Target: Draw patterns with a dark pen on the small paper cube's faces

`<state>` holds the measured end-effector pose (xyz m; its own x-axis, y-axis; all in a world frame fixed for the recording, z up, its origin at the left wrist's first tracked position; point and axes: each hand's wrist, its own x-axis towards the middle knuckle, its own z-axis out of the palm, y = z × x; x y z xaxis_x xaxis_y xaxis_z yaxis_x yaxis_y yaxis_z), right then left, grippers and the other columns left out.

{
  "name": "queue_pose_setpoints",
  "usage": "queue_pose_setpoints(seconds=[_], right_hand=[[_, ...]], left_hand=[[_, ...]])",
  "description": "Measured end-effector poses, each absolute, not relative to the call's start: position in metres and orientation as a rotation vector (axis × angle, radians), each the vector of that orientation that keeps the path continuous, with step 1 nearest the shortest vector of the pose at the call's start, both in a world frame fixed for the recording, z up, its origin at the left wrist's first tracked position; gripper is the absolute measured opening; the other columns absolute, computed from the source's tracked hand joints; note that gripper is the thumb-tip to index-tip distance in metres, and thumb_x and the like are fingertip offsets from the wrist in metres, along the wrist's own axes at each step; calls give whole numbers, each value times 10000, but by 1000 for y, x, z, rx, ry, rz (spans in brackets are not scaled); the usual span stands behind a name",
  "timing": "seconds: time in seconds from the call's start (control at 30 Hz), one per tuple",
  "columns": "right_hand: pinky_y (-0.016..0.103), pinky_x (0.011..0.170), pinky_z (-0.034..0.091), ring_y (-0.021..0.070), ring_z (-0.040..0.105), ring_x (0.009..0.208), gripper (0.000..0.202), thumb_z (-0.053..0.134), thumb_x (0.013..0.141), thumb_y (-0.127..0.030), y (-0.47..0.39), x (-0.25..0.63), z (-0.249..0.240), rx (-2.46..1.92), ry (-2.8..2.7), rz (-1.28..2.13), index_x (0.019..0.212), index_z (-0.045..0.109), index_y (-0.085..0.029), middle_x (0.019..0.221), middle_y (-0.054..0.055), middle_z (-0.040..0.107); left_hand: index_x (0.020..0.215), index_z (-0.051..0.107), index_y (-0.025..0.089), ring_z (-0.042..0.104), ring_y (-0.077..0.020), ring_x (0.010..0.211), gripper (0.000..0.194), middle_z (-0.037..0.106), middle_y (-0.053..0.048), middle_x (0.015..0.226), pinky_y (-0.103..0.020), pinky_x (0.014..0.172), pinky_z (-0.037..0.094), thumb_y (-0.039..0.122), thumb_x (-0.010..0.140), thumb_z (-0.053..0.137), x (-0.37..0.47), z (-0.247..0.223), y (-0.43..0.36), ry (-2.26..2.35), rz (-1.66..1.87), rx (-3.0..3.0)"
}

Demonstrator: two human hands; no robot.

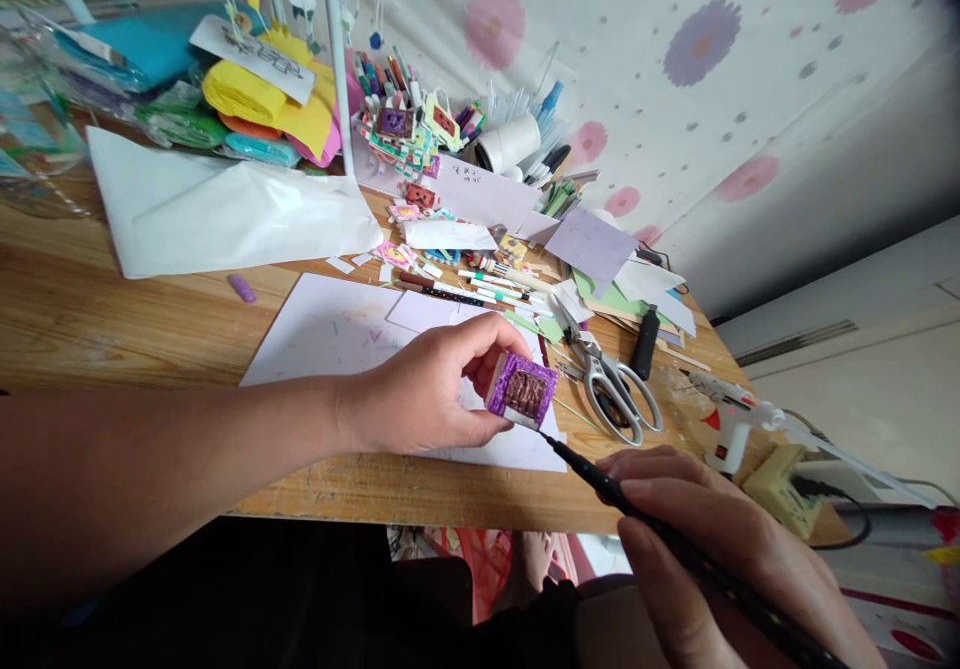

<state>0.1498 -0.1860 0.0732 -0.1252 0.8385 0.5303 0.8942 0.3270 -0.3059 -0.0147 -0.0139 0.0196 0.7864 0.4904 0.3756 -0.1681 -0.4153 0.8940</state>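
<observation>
Between thumb and fingers, my left hand grips a small purple box-like paper piece with a dark brown patch on its face. A pale strip shows along its lower edge. My right hand is closed around a slim black marker with small dots on its barrel. The marker's tip is at the lower right edge of the purple piece; whether it touches I cannot tell. Under the left hand lies a white paper sheet with faint colour marks.
Silver scissors lie right of the paper. A white glue gun stands near a power adapter at the right. Several markers and paper scraps lie behind. A purple cap lies left, near a white sheet.
</observation>
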Motion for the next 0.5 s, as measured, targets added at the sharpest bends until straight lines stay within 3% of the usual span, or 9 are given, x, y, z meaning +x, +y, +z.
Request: queue_pose_setpoints(seconds=[0.5], right_hand=[[276, 678, 624, 219, 720, 804, 235, 648, 757, -114, -182, 147, 75, -1484, -1976, -147, 983, 626, -175, 855, 78, 723]], left_hand=[[996, 491, 190, 612, -137, 781, 329, 607, -15, 917, -268, 697, 499, 128, 713, 647, -15, 19, -13, 224, 734, 1881]])
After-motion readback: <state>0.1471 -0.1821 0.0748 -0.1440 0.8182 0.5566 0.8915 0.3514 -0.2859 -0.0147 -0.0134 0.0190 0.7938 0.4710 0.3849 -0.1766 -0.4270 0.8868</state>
